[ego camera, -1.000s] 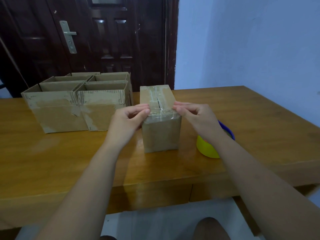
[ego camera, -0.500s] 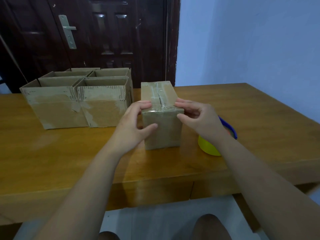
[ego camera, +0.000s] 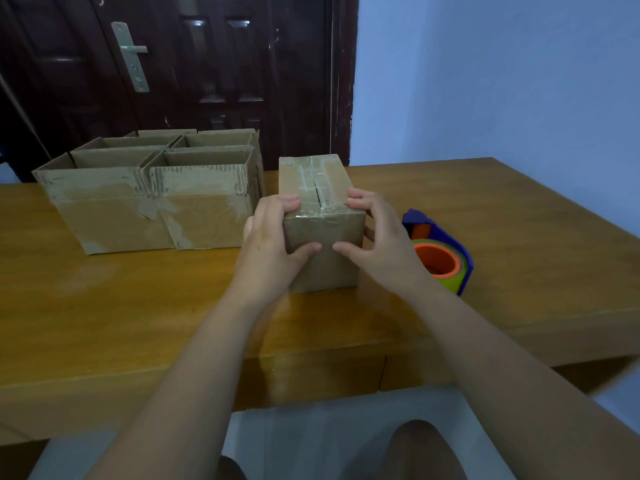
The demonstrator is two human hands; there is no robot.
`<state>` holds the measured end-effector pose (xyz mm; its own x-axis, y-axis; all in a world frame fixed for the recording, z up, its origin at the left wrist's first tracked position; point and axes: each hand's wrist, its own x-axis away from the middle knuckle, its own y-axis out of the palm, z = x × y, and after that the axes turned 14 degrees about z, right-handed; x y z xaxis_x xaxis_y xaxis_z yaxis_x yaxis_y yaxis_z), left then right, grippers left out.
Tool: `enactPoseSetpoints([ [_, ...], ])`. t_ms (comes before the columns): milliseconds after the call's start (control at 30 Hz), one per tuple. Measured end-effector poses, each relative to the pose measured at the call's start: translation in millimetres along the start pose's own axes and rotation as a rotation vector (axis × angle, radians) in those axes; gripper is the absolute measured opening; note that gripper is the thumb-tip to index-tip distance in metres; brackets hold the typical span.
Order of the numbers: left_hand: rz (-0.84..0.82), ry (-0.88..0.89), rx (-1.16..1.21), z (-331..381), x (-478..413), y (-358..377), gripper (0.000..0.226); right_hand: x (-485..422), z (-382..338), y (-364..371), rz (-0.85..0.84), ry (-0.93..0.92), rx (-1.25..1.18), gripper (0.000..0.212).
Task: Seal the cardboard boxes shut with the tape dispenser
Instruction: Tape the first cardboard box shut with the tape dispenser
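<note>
Now the left hand (ego camera: pixel 273 240) and right hand (ego camera: pixel 377 237) wrap round the near end of the taped box (ego camera: pixel 325 271) on the desk (ego camera: pixel 138 306), likely to press the tape (ego camera: pixel 313 183) down. The tape dispenser (ego camera: pixel 440 251) sits beside it (easy to grab).

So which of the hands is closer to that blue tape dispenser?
Right. The right hand grips the taped box at its right edge, just beside the tape dispenser. The left hand grips the opposite edge, with the box between.
</note>
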<state>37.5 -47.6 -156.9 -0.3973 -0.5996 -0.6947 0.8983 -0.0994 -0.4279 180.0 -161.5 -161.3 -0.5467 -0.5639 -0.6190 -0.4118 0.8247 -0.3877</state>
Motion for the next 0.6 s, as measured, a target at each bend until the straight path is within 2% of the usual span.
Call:
enactPoseSetpoints([
  [100, 0.025, -0.096, 0.072, 8, -3, -1, 0.056, 1, -6, 5, 0.090, 0.077, -0.089, 0.033],
  [167, 0.094, -0.107, 0.070, 12, -3, 3, 0.042, 0, -9, 9, 0.173, 0.053, -0.069, 0.021],
  [233, 0.111, -0.100, 0.081, 11, -2, 5, 0.031, -2, -7, 8, 0.184, 0.055, -0.092, 0.018],
  [400, -0.217, -0.091, 0.192, -2, -10, -22, 0.037, 0, -3, -7, -0.008, 0.114, -0.185, 0.035],
  [500, -0.195, -0.053, 0.188, -2, -11, -29, 0.029, 2, -14, -3, 0.047, 0.121, -0.093, 0.031],
  [600, -0.129, -0.006, 0.060, 7, -9, -32, 0.025, 9, -27, 9, 0.213, 0.047, 0.234, 0.035],
])
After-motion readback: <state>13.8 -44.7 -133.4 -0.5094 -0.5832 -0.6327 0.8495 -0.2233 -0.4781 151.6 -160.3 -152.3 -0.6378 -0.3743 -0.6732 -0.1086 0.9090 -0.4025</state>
